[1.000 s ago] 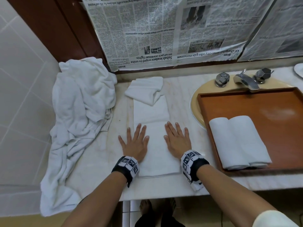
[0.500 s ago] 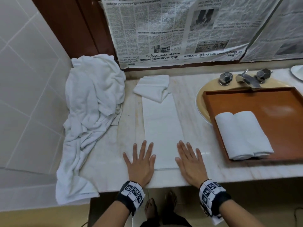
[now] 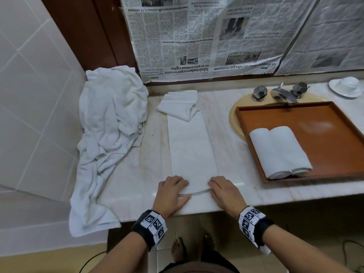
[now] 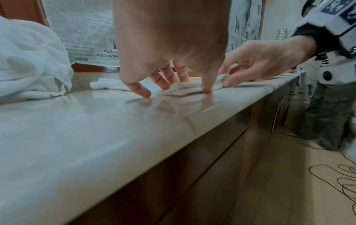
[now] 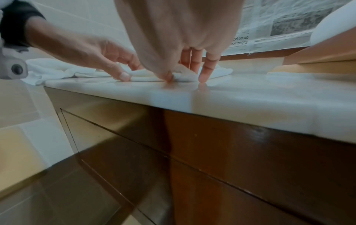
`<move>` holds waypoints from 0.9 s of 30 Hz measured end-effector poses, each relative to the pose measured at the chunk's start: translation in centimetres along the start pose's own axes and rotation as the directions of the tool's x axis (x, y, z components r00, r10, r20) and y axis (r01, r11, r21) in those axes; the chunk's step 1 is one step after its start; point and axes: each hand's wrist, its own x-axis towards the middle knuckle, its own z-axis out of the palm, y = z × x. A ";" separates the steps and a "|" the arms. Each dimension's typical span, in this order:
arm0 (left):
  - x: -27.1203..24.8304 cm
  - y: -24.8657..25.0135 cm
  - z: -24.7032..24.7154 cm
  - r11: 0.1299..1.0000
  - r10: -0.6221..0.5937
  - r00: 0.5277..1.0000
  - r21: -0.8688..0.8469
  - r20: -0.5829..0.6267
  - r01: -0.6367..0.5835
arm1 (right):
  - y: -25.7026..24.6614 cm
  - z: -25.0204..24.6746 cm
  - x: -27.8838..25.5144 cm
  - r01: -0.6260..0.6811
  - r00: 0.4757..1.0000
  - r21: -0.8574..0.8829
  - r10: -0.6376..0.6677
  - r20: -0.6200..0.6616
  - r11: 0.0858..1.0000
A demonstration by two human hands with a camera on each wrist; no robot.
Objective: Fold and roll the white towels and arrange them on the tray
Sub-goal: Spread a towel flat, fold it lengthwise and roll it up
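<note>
Pinching the folded towel (image 3: pixel 192 150), curled fingers (image 4: pixel 209 85) show in wrist views; tray (image 3: pixel 334 123) only overhead.

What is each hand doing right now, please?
Left hand: pinching the near edge of the folded towel.
Right hand: pinching the same edge.

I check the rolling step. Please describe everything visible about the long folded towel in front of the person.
The long folded towel is white terry cloth, a narrow flat strip lying on the marble counter. Its near end is lifted and curled, pinched by the left hand and the right hand. Its far end is bunched loosely.
</note>
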 end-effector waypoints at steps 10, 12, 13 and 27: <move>0.9 2.8 -0.2 0.973 -0.201 0.980 0.120 0.009 0.198 | 1.5 -2.1 2.8 -0.175 0.972 0.200 0.136 0.193 0.964; 0.9 1.9 -0.7 0.966 -0.253 0.967 -0.046 0.015 0.254 | 1.7 -2.5 2.5 -0.228 0.959 0.282 0.164 0.232 0.932; 0.9 1.5 -1.1 0.952 -0.277 0.961 -0.127 0.023 0.277 | 1.7 -2.7 2.4 -0.264 0.953 0.354 0.185 0.241 0.897; 0.1 3.4 -0.4 0.969 -0.158 0.987 0.189 -0.030 0.161 | 0.7 -1.3 1.0 0.094 0.987 -0.107 -0.079 0.139 0.990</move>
